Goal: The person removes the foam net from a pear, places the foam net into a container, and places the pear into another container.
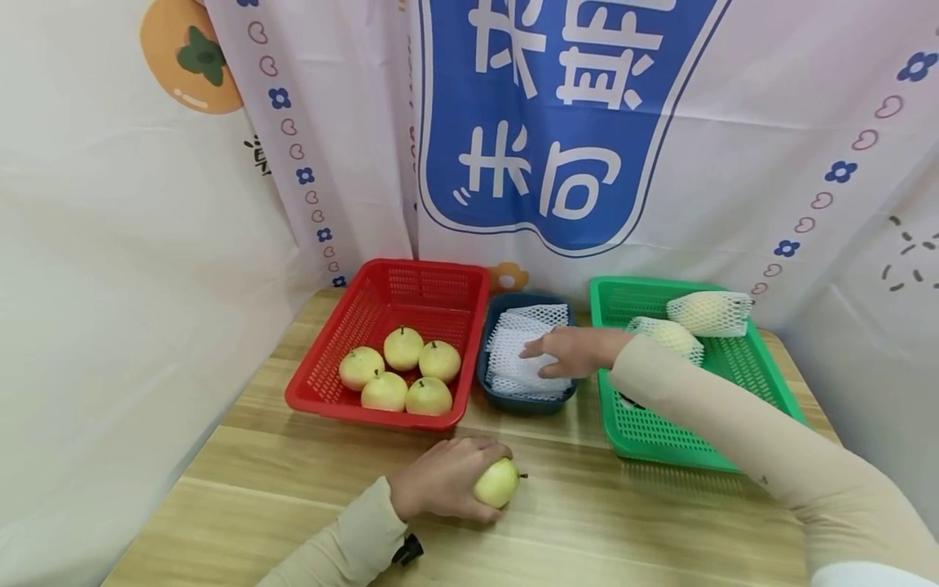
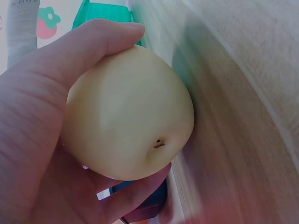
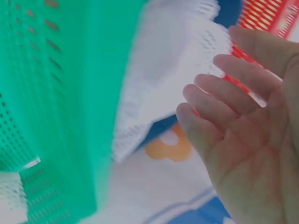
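Held pear: one pear (image 1: 497,483) is sitting against the palm of the left hand (image 1: 449,481), nearer the person than the blue tray (image 1: 524,405); whether it's touching the table (image 1: 587,530), I can't tell.
Left hand: its thumb and fingers are curling round that pear.
Right hand: this one (image 1: 568,350) is reaching over the blue tray, fingers loosely extended, holding nothing.
Foam nets: a white pile (image 1: 506,355) is lying in the blue tray, too overlapped to count.
Red basket: it (image 1: 311,399) is standing left of the blue tray, holding five pears (image 1: 385,392).
Green basket: right of the blue tray, it (image 1: 607,408) is holding two netted fruits (image 1: 706,315).
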`<action>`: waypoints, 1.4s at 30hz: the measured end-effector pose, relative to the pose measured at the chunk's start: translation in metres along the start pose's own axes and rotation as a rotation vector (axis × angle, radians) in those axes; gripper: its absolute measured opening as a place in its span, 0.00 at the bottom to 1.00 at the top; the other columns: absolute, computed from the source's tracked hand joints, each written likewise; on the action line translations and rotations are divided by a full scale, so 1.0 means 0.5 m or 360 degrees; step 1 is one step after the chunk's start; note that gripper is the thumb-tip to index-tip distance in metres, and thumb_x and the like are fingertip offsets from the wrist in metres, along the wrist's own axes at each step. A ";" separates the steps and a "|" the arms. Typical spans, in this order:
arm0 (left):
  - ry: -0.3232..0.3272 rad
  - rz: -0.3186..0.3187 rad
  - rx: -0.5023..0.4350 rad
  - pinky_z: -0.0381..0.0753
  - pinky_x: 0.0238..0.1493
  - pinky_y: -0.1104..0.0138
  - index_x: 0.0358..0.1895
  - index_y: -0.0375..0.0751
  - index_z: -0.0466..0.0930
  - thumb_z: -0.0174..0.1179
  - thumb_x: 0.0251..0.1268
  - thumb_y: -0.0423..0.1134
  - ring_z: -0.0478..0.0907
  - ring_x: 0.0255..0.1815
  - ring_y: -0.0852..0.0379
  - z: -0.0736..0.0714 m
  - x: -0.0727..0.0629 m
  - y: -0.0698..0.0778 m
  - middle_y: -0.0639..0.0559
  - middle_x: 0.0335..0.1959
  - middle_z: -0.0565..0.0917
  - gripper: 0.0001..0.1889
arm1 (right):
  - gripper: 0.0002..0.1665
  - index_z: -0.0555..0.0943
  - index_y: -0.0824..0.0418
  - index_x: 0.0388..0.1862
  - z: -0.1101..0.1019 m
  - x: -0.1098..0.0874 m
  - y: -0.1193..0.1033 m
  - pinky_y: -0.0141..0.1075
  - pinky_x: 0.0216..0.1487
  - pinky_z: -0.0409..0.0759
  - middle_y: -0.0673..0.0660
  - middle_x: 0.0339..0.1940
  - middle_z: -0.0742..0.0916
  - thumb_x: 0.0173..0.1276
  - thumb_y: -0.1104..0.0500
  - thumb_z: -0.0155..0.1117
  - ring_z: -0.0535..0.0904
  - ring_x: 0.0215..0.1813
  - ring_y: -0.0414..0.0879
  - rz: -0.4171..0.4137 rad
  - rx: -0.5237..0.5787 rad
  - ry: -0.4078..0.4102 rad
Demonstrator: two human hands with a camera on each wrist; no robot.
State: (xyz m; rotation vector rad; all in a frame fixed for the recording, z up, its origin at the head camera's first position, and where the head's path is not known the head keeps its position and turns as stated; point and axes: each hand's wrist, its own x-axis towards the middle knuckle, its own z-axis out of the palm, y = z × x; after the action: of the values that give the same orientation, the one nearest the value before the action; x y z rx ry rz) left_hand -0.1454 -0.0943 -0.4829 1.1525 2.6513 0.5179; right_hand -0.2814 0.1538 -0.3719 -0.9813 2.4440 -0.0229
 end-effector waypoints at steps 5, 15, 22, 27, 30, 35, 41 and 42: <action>0.0001 -0.0002 -0.0028 0.80 0.43 0.75 0.61 0.51 0.80 0.78 0.55 0.55 0.77 0.43 0.67 0.001 -0.001 -0.003 0.56 0.54 0.85 0.31 | 0.34 0.69 0.58 0.81 -0.029 -0.061 -0.011 0.57 0.81 0.68 0.60 0.82 0.73 0.82 0.49 0.60 0.67 0.83 0.60 0.0007 0.0047 0.0120; -0.0009 -0.0024 -0.0063 0.82 0.45 0.74 0.62 0.51 0.80 0.78 0.55 0.54 0.78 0.45 0.67 -0.006 -0.010 0.001 0.56 0.56 0.85 0.32 | 0.43 0.63 0.65 0.83 -0.012 -0.191 -0.025 0.62 0.79 0.69 0.67 0.81 0.72 0.82 0.39 0.57 0.68 0.81 0.65 0.0094 0.0089 0.0445; -0.0006 -0.0021 -0.0053 0.82 0.46 0.73 0.63 0.51 0.80 0.79 0.54 0.54 0.77 0.46 0.68 -0.008 -0.014 0.003 0.57 0.56 0.84 0.33 | 0.47 0.58 0.64 0.85 0.091 -0.237 -0.026 0.65 0.77 0.69 0.68 0.84 0.67 0.83 0.33 0.48 0.66 0.82 0.68 0.0193 0.0185 0.0617; 0.0009 -0.0004 -0.0061 0.82 0.47 0.73 0.63 0.50 0.79 0.79 0.55 0.54 0.78 0.46 0.68 -0.006 -0.016 0.000 0.56 0.56 0.84 0.33 | 0.49 0.57 0.65 0.85 0.172 -0.240 -0.028 0.64 0.76 0.71 0.67 0.86 0.64 0.83 0.32 0.48 0.63 0.83 0.67 0.0192 0.0097 0.0757; 0.0019 0.0002 -0.0079 0.82 0.48 0.73 0.63 0.50 0.79 0.79 0.55 0.54 0.78 0.48 0.67 -0.004 -0.019 -0.003 0.56 0.57 0.84 0.33 | 0.50 0.55 0.66 0.86 0.208 -0.232 -0.025 0.64 0.78 0.68 0.67 0.87 0.60 0.83 0.33 0.49 0.59 0.85 0.66 0.0180 0.0104 0.0818; 0.0045 0.0011 -0.0099 0.83 0.51 0.72 0.64 0.48 0.79 0.79 0.56 0.53 0.79 0.50 0.65 -0.002 -0.024 -0.006 0.55 0.58 0.84 0.33 | 0.52 0.50 0.65 0.87 0.252 -0.210 -0.014 0.64 0.81 0.64 0.66 0.89 0.55 0.82 0.33 0.50 0.53 0.88 0.65 0.0160 0.0089 0.0920; 0.0077 0.0009 -0.0153 0.83 0.52 0.72 0.64 0.45 0.77 0.78 0.57 0.50 0.79 0.53 0.63 0.001 -0.034 -0.003 0.54 0.60 0.82 0.33 | 0.54 0.49 0.65 0.88 0.288 -0.194 -0.007 0.64 0.82 0.61 0.64 0.90 0.53 0.81 0.34 0.54 0.50 0.89 0.63 0.0157 0.0009 0.1025; 0.0087 0.0012 -0.0158 0.83 0.53 0.72 0.64 0.44 0.76 0.78 0.57 0.50 0.78 0.53 0.63 0.000 -0.037 -0.001 0.54 0.60 0.82 0.33 | 0.54 0.48 0.65 0.88 0.292 -0.192 -0.007 0.64 0.82 0.61 0.64 0.90 0.53 0.81 0.34 0.55 0.50 0.89 0.63 0.0154 -0.0004 0.1041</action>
State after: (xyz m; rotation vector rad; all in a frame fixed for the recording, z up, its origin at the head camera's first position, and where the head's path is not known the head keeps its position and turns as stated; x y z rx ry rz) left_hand -0.1334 -0.1083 -0.4823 1.1357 2.6345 0.6839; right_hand -0.1536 0.2381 -0.4560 -0.9617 3.0768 -0.3596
